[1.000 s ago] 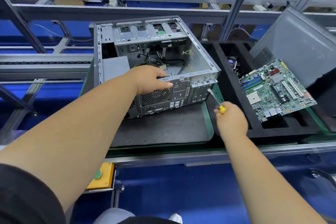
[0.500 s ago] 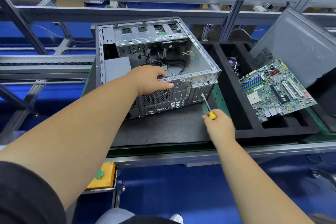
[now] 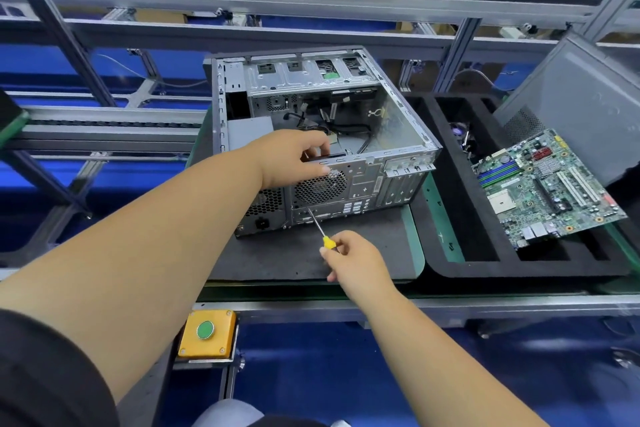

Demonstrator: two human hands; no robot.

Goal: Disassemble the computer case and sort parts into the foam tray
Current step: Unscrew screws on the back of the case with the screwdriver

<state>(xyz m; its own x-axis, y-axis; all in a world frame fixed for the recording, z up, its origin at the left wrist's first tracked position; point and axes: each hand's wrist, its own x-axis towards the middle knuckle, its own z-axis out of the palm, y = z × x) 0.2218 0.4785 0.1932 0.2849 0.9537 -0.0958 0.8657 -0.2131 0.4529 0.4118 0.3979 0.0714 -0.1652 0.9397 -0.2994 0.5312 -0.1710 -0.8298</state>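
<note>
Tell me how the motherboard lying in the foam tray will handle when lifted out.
The motherboard is a thin flat board, so probably light and fairly stiff, flexing slightly if gripped by one corner. Its face is crowded with slots and small components, so likely fragile; holding the edges seems safer. It lies tilted across the foam tray dividers, so it may rock when pressed.

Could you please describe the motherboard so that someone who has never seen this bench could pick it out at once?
Look right of the open computer case to the black foam tray. The motherboard lies tilted across the tray's compartments, below the leaning grey side panel. It is the only green circuit board there, with blue memory slots and white expansion slots.
</note>
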